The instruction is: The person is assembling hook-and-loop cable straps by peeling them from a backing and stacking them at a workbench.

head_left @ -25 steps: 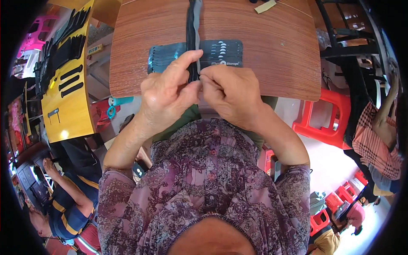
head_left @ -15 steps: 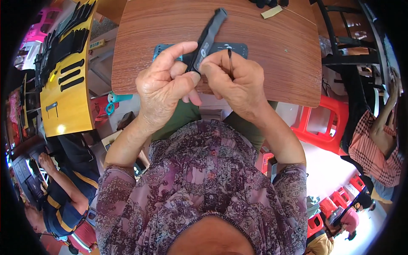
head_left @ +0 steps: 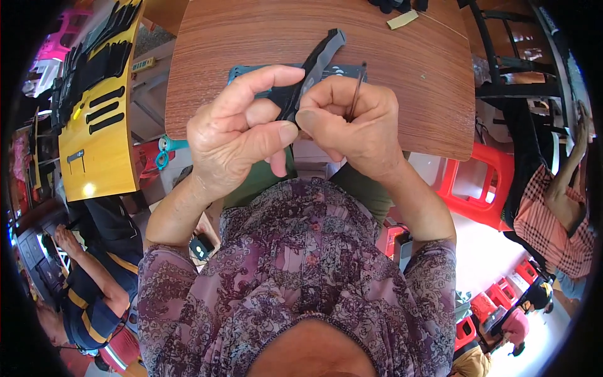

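A narrow black and grey fabric strap [head_left: 324, 51] slants up and away over the table. Its lower end is pinched between the thumb and fingers of my left hand [head_left: 232, 129]. My right hand [head_left: 352, 122] is closed beside it, its thumb and forefinger pressed together at the strap's near end. A thin dark rod-like tool [head_left: 357, 93] sticks up out of my right fist; its lower end is hidden by the fingers. Behind both hands a dark teal flat mat or tray [head_left: 348, 70] lies on the table, mostly covered.
The brown wooden table [head_left: 414, 81] carries a small yellowish strip [head_left: 402, 20] and dark items [head_left: 392, 5] at its far edge. On the left, a yellow table [head_left: 100, 173] holds several black straps [head_left: 107, 97]. A red stool [head_left: 477, 182] stands to the right. People sit on both sides.
The strap has tilted further right and its far end has come lower. Both hands have shifted slightly toward me, still holding on. The rod in my right hand leans more to the right.
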Motion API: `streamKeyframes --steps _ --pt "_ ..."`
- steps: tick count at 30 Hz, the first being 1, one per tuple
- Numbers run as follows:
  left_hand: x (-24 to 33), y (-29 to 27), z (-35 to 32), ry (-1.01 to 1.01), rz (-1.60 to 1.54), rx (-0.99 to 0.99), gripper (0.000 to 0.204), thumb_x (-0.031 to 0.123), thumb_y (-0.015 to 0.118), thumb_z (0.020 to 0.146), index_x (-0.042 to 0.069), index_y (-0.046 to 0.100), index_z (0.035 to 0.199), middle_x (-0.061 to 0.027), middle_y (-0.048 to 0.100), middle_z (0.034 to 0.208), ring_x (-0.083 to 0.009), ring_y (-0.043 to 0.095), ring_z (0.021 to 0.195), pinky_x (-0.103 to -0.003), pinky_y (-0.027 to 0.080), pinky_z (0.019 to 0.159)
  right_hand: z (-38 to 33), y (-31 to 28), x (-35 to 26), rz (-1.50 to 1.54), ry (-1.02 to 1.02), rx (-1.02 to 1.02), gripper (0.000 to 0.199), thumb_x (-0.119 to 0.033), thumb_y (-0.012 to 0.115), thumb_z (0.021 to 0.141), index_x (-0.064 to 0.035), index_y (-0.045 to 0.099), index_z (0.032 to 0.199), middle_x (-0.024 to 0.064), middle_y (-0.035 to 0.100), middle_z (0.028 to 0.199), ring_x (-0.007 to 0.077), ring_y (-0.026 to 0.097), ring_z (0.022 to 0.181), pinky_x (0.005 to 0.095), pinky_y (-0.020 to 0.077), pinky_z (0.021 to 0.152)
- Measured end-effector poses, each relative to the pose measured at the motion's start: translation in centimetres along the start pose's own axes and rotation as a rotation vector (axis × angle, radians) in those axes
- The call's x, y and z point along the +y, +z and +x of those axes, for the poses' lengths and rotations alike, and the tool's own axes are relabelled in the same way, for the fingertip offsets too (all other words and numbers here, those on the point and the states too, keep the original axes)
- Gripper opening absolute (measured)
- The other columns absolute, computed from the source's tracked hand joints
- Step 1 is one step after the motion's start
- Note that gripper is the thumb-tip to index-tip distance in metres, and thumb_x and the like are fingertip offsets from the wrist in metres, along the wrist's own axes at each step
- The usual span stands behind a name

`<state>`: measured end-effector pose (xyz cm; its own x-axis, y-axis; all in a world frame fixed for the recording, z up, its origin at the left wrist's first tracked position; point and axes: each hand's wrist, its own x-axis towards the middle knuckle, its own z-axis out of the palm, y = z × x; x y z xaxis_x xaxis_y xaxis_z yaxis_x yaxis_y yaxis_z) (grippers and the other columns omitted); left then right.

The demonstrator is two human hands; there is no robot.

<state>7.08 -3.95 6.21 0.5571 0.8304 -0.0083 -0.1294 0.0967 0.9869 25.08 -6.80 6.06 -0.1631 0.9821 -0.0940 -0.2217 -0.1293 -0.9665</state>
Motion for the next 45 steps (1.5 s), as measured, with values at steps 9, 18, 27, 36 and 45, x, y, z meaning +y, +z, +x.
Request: streamKeyframes --steps 9,18,27,36,45 --pt "-0.1 1.1 -1.2 0.035 -0.186 0.103 0.046 -0.009 0.057 0.084 -0.007 0.040 0.127 -0.0119 0.063 0.080 -0.0110 0.057 0.055 -0.021 0.046 0.049 -0.9 0.2 0.2 0.161 0.026 0.022 0.004 0.000 0.064 0.081 0.0005 0.061 0.078 -0.0006 0.059 0.063 0.0014 0.046 0.046 0.0176 0.0334 0.041" --pt "0.6 -0.3 1.4 -0.393 -0.149 -0.015 0.055 -0.016 0.048 0.058 -0.015 0.053 0.113 -0.0246 0.066 0.085 -0.0148 0.053 0.044 -0.023 0.038 0.035 -0.8 0.4 2.7 -0.455 -0.477 -0.035 0.006 0.002 0.064 0.078 -0.0018 0.061 0.075 -0.0041 0.057 0.061 0.0008 0.051 0.054 0.0174 0.0377 0.046" --pt "3.1 -1.6 -0.7 -0.435 -0.132 -0.021 0.043 -0.004 0.052 0.067 -0.014 0.058 0.108 -0.0143 0.062 0.070 -0.0078 0.044 0.038 -0.019 0.031 0.036 -1.6 -0.7 0.7 0.182 0.000 0.050 0.004 0.005 0.064 0.077 0.0022 0.061 0.079 -0.0004 0.055 0.060 0.0012 0.040 0.043 0.0179 0.0287 0.041" --pt "1.3 -0.3 1.6 -0.525 -0.232 -0.176 0.023 -0.004 0.055 0.067 -0.008 0.058 0.090 -0.0123 0.061 0.071 -0.0142 0.059 0.054 -0.022 0.040 0.037 -1.4 0.2 0.9 0.065 0.000 -0.135 0.003 0.001 0.063 0.081 0.0004 0.061 0.079 -0.0014 0.057 0.061 -0.0001 0.046 0.048 0.0166 0.0306 0.042" --pt "0.6 1.6 1.0 -0.258 -0.206 0.071 0.026 0.003 0.058 0.076 -0.003 0.055 0.100 -0.0066 0.057 0.071 -0.0111 0.051 0.048 -0.021 0.036 0.034 -0.9 0.2 2.5 -0.952 -0.789 0.079 0.041 -0.032 0.077 0.070 -0.0016 0.053 0.082 0.0096 0.052 0.058 0.0262 0.056 0.052 0.0368 0.0427 0.047"
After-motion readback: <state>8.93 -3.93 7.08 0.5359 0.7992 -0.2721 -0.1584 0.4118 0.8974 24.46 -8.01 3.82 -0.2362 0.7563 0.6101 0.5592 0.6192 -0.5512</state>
